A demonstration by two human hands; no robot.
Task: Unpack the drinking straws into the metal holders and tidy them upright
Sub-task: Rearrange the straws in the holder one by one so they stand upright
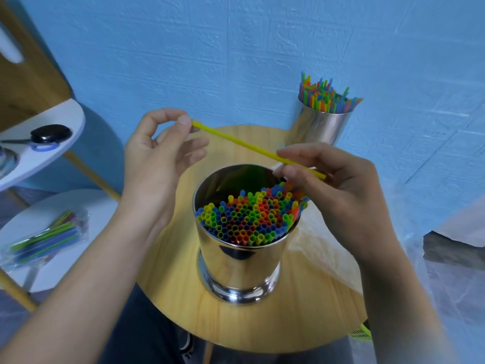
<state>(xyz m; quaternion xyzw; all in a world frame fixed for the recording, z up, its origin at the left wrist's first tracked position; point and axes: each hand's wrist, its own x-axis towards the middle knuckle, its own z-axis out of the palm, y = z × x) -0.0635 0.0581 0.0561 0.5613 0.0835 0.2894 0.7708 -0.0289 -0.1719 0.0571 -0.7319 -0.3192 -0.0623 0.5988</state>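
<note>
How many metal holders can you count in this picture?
2. The near holder stands in the middle of the wooden table, packed with straws; the far holder stands at its back edge by the wall. None looks hidden.

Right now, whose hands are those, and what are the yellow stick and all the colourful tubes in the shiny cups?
Those are a person's two bare hands, seen from a camera worn on their head, looking down. The left hand and the right hand each pinch one yellow straw, holding it above a shiny metal holder packed with colourful straws standing upright. That holder stands on a round wooden table. A second holder, also full of straws, stands at the table's far edge by the blue wall. Off to the left, a clear bag of straws lies on a low white table.
</note>
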